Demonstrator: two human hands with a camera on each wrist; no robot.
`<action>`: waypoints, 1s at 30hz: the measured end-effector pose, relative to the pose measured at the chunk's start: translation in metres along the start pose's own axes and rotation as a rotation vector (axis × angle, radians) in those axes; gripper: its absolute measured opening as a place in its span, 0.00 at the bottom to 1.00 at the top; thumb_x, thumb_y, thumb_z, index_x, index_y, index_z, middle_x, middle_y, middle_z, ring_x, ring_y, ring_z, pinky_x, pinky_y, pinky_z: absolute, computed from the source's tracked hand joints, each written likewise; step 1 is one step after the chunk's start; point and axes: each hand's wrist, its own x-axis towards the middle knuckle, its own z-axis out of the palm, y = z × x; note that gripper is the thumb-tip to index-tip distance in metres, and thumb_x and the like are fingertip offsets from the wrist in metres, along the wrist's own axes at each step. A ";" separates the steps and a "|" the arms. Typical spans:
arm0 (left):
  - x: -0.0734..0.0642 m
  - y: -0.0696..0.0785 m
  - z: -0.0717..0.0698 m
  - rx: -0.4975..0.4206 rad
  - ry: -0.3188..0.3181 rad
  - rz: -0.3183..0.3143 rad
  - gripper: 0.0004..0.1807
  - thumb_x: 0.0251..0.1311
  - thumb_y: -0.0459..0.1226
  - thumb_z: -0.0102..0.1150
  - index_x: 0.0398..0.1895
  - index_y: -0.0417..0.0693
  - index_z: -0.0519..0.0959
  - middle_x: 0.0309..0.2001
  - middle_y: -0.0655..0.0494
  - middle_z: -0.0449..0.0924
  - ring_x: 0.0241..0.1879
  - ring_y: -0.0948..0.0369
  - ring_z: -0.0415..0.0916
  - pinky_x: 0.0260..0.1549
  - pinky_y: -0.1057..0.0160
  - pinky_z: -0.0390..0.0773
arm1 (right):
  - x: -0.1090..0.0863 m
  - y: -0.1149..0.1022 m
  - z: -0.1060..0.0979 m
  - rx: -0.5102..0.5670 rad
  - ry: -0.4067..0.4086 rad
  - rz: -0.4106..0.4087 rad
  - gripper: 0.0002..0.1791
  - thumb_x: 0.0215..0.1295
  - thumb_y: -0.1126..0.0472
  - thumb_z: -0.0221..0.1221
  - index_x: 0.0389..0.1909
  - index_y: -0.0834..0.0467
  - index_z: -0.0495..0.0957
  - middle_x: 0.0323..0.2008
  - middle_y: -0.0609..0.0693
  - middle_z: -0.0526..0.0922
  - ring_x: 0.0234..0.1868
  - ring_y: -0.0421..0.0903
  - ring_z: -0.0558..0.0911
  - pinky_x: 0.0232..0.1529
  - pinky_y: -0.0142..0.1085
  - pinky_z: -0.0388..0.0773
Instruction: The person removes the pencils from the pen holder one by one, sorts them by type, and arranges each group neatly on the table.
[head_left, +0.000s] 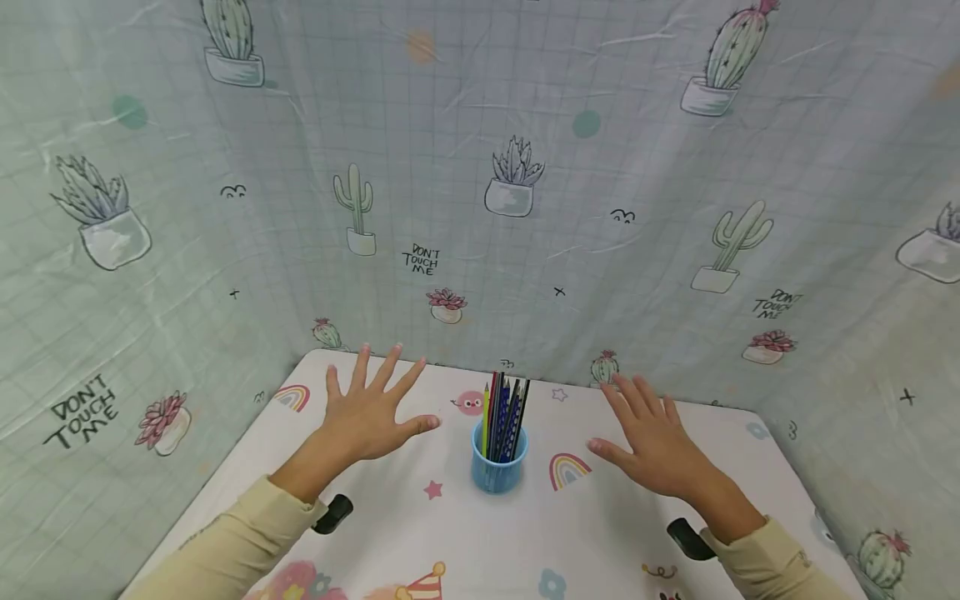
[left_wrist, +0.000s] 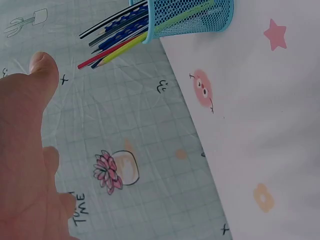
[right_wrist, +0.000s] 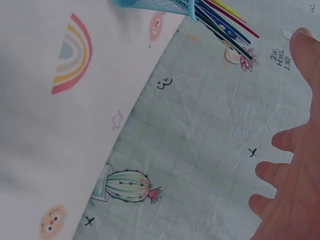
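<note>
A light blue mesh pencil cup (head_left: 498, 475) stands upright on the white table, holding several pencils (head_left: 504, 421) with dark, blue-patterned, red and yellow-green barrels. To its left, my left hand (head_left: 369, 417) is spread with straight fingers and holds nothing. On the other side my right hand (head_left: 660, 446) has its fingers extended too, with nothing in it. Neither hand touches the cup. Both wrist views show the cup (left_wrist: 192, 17) and the pencil tips near the top, apart from the thumb. In the right wrist view the cup (right_wrist: 155, 5) is cut off by the frame.
The white table (head_left: 450, 533) bears printed rainbows, stars and faces. A grey-green curtain (head_left: 465, 108) with cactus drawings closes in the back and both sides. A dark band (head_left: 332, 514) sits at the left wrist, another dark band (head_left: 690, 539) at the right.
</note>
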 end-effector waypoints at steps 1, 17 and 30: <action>0.000 0.001 0.000 -0.001 0.002 0.002 0.51 0.62 0.75 0.47 0.84 0.70 0.50 0.86 0.48 0.41 0.83 0.32 0.30 0.70 0.16 0.30 | 0.000 0.000 0.001 -0.003 0.005 0.002 0.50 0.71 0.34 0.59 0.82 0.58 0.54 0.83 0.64 0.51 0.82 0.70 0.46 0.72 0.80 0.41; -0.001 0.003 0.012 0.000 0.024 0.005 0.51 0.62 0.74 0.50 0.84 0.66 0.54 0.86 0.45 0.44 0.83 0.30 0.33 0.71 0.16 0.33 | 0.003 -0.009 0.023 -0.045 0.030 -0.006 0.50 0.67 0.33 0.61 0.81 0.56 0.58 0.83 0.61 0.54 0.83 0.69 0.49 0.72 0.81 0.39; 0.007 0.014 0.030 -0.009 0.001 0.019 0.51 0.61 0.75 0.49 0.84 0.69 0.52 0.86 0.48 0.44 0.83 0.33 0.33 0.72 0.17 0.33 | 0.002 -0.005 0.041 -0.070 -0.015 0.013 0.52 0.67 0.29 0.58 0.83 0.53 0.55 0.85 0.58 0.50 0.84 0.67 0.45 0.75 0.78 0.36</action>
